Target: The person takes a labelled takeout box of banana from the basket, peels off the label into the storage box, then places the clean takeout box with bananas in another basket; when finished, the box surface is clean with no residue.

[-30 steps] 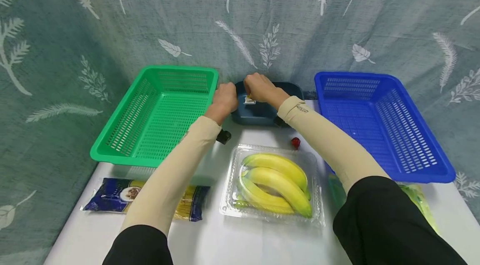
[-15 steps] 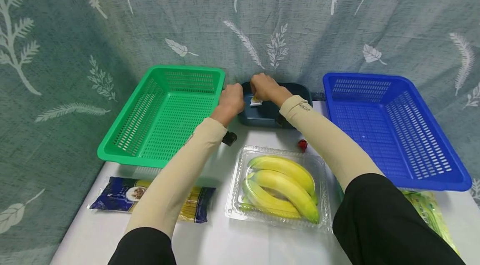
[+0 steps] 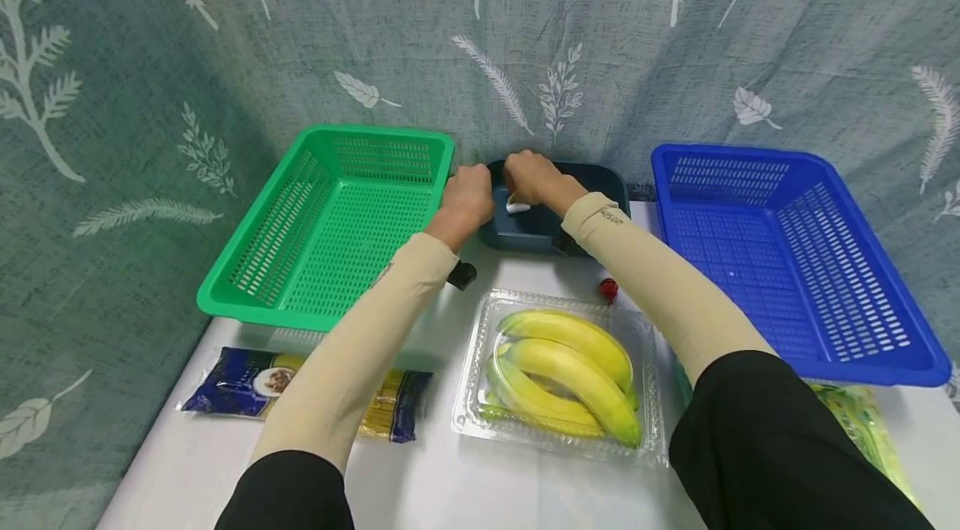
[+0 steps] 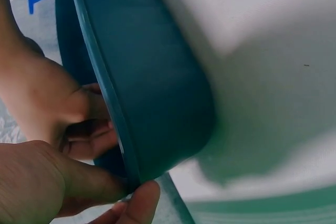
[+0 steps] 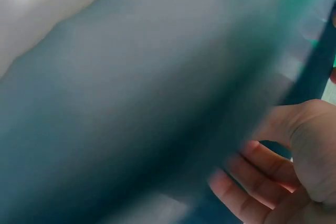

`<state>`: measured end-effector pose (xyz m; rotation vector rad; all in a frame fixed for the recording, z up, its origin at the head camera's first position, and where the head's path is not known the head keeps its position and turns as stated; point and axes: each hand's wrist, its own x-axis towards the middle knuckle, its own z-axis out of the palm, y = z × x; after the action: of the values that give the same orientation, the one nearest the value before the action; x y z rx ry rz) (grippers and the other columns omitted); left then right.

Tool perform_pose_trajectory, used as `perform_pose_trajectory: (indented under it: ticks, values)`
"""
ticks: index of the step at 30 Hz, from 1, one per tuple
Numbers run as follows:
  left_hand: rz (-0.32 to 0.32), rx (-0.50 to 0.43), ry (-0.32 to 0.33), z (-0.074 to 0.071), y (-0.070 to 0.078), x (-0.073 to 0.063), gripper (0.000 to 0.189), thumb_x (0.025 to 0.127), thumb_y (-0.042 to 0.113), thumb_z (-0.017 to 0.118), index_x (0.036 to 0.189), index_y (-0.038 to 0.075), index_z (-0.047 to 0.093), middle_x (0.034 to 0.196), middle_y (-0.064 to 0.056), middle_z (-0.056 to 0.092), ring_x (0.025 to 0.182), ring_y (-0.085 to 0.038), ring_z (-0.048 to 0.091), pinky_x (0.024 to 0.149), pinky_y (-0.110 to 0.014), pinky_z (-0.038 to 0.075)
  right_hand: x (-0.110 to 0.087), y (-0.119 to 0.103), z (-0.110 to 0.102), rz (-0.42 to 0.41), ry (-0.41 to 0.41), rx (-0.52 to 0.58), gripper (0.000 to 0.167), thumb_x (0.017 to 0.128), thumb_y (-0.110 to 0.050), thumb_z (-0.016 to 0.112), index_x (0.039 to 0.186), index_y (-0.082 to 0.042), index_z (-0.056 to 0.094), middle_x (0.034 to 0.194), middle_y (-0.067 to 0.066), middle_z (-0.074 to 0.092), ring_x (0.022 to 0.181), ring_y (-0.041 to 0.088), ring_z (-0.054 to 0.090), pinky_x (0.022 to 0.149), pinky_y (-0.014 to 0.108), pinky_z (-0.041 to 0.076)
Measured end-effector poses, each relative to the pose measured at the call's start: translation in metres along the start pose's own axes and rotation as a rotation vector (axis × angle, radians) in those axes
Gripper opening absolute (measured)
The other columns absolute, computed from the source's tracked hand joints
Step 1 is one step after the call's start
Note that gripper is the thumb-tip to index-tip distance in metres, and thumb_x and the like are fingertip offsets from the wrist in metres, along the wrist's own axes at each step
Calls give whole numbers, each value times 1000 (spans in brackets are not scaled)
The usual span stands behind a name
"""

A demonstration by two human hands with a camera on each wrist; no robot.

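Bananas (image 3: 581,355) in clear box (image 3: 471,384), blue basket (image 3: 862,373)

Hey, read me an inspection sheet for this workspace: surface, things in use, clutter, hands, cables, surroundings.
Surface: white table, with things spread over it.
Things in use: dark tub between the baskets; small white item beside the right hand, kind unclear.
Clutter: pasta packet, crossed by the left arm in view; clear box of bananas; small red object; green packet, partly hidden.
Hands: left hand pinches the tub's rim; right hand reaches into the tub, its grip unclear.
Cables: nothing seen.
Surroundings: green basket left, blue basket right, leaf-patterned curtain behind.
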<state>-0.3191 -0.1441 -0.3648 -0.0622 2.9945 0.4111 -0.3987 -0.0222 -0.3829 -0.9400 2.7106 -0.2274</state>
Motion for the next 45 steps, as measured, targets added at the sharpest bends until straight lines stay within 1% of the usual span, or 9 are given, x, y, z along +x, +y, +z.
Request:
perform_pose_trajectory:
  ticks: [4, 8, 18, 21, 26, 31, 37, 41, 45]
  values:
    - [-10, 14, -3, 0, 1, 0, 8, 96, 12, 64, 95, 5, 65, 89, -12, 62, 78, -26, 63, 66, -36, 53, -3, 3, -2, 12, -15, -2, 24, 89, -16, 79, 107, -3, 70, 107, 13, 66, 91, 29, 63, 80, 40, 53]
    - [-22, 21, -5, 0, 2, -2, 8, 97, 13, 64, 96, 4, 65, 92, -13, 63, 81, -27, 63, 67, -37, 53, -6, 4, -3, 7, -14, 8, 26, 90, -16, 77, 110, -2, 70, 111, 13, 65, 94, 29, 63, 82, 40, 53]
    - [-1, 18, 26, 0, 5, -1, 8, 95, 12, 66, 96, 4, 65, 92, -14, 64, 83, -28, 64, 70, -38, 54, -18, 2, -15, -29, 36, 31, 16, 92, -1, 67, 108, 1, 71, 108, 15, 65, 94, 30, 63, 81, 41, 53]
    - [-10, 14, 23, 0, 6, -1, 10, 95, 11, 65, 100, 3, 65, 97, -15, 64, 86, -29, 64, 72, -39, 54, -25, 2, -21, -44, 81, 38, 16, 92, 5, 58, 99, 2, 72, 98, 16, 66, 81, 26, 59, 74, 38, 51]
    - [-30, 13, 32, 0, 5, -2, 18, 94, 10, 66, 109, 1, 65, 106, -18, 65, 94, -32, 65, 78, -42, 55, -40, 0, -32, -86, 132, 62, 19, 94, 3, 53, 88, -1, 70, 85, 13, 64, 66, 18, 47, 64, 33, 41]
    - [-24, -6, 47, 0, 6, -4, 26, 93, 10, 67, 117, 0, 64, 114, -21, 65, 102, -35, 65, 82, -45, 55, -58, 1, -42, -87, 125, 50, 19, 98, -3, 53, 93, -3, 71, 88, 12, 65, 67, 20, 53, 64, 33, 43]
    - [-35, 0, 44, 0, 5, -3, 24, 92, 9, 66, 114, -1, 66, 114, -22, 65, 101, -36, 65, 80, -45, 55, -82, 2, -51, -78, 115, 43, 16, 100, -10, 58, 102, -3, 72, 99, 12, 68, 78, 24, 62, 71, 38, 50]
    - [-32, -13, 31, -1, 2, -5, 26, 93, 13, 68, 114, -2, 65, 114, -21, 64, 100, -35, 64, 80, -44, 55, -99, 8, -55, -72, 129, 43, 20, 101, -14, 57, 108, -2, 72, 96, 12, 68, 78, 24, 62, 74, 39, 51]
    - [-40, -70, -10, -3, 2, -11, 25, 96, 17, 65, 112, -2, 64, 113, -21, 62, 98, -34, 63, 78, -43, 53, -118, 14, -58, -65, 164, 63, 24, 102, -15, 54, 112, 0, 70, 87, 12, 69, 69, 23, 61, 72, 40, 51]
